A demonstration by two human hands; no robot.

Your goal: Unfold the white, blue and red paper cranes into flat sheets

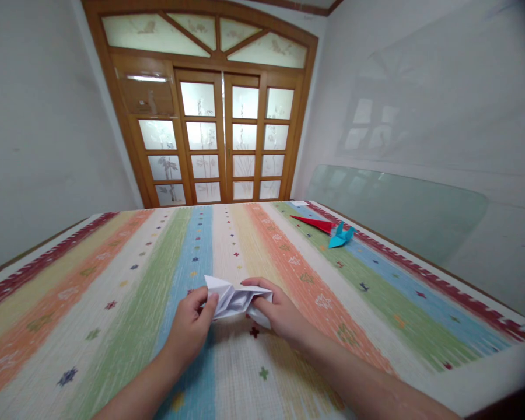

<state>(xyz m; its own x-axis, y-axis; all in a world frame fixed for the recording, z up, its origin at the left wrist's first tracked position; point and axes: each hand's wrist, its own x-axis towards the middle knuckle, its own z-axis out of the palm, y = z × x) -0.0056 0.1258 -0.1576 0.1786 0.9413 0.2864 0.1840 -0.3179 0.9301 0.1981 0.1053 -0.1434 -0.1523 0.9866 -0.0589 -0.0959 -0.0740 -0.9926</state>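
Note:
A partly folded white paper model [233, 298] is held just above the striped tablecloth [114, 303], near the table's front middle. My left hand [191, 326] pinches its left side with thumb and fingers closed on the paper. My right hand [276, 312] grips its right side, fingers curled over the top edge and the thumb underneath. Both forearms reach in from the bottom of the view.
A red folded paper piece [314, 223] and a blue folded paper figure [341, 236] lie at the far right of the table. A sheet of glass [398, 210] leans against the right wall. Wooden double doors [221, 140] stand behind the table.

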